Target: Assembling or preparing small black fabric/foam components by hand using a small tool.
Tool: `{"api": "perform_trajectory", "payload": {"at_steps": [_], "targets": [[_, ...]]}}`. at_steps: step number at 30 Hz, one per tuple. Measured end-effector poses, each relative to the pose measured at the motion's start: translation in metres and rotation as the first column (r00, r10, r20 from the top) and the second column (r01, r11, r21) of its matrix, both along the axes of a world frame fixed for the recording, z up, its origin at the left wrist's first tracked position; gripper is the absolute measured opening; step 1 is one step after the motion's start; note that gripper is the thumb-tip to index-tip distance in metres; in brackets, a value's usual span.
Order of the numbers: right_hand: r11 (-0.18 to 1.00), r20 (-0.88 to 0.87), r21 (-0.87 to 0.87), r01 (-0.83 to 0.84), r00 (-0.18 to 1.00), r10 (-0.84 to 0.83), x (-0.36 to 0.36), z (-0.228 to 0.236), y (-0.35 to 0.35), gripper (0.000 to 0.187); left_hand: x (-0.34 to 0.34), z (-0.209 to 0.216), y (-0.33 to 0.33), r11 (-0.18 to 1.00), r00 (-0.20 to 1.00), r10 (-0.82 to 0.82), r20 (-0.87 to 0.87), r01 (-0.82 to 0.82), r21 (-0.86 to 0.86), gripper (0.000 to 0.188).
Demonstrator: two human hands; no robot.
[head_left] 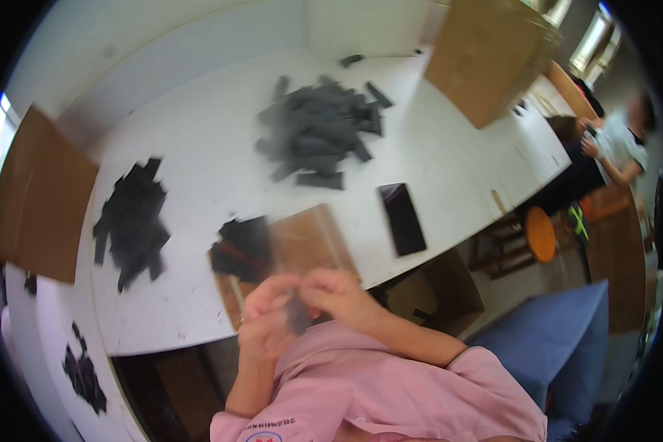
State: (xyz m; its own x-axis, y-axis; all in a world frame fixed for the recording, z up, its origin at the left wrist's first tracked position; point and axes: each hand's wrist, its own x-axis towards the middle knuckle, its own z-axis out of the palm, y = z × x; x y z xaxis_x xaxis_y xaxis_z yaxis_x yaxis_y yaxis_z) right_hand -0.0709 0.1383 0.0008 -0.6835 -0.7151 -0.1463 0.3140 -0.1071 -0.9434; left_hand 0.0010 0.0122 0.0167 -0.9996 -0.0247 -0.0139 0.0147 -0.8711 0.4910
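Observation:
My left hand and my right hand are close together in front of my chest, at the near edge of a brown board. Between them is a small dark piece, soft-looking and partly blurred; the fingers of both hands are closed on it. Just beyond my left hand, a stack of flat black pieces rests on the board. What the fingertips do on the held piece is hidden by the fingers and blur.
A heap of dark grey rolled pieces lies farther back on the white table. Black flat pieces are piled at the left. A black phone lies right of the board. Cardboard boxes stand around; a co-worker sits at far right.

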Motion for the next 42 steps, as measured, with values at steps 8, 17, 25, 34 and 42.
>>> {"api": "perform_trajectory", "payload": {"at_steps": [8,17,25,34,42], "targets": [[0.986,-0.150,-0.096,-0.133,0.982,0.118,-0.020,0.053,-0.043,0.016,0.004,0.018,-0.033,0.979,0.971,0.204,-0.123,-0.201,0.036,0.035],[0.973,-0.001,-0.086,-0.215,0.976,0.216,-0.059,0.032,-0.089,0.019,-0.023,0.017,-0.072,0.922,0.947,0.236,0.217,-0.289,0.257,0.024],[0.965,-0.040,-0.011,-0.261,0.965,0.260,-0.053,-0.015,-0.084,0.016,-0.021,-0.014,-0.061,0.946,0.933,0.299,0.200,-0.317,0.065,0.025],[0.919,-0.085,0.007,-0.394,0.915,0.394,-0.070,-0.011,-0.091,0.022,-0.016,-0.001,-0.050,0.720,0.868,0.489,0.083,-0.348,-0.601,0.020],[0.969,-0.192,0.026,-0.246,0.950,0.247,-0.063,-0.008,-0.083,0.022,-0.021,0.001,-0.054,0.213,0.679,0.648,-0.345,-0.597,-0.774,0.022]]}}
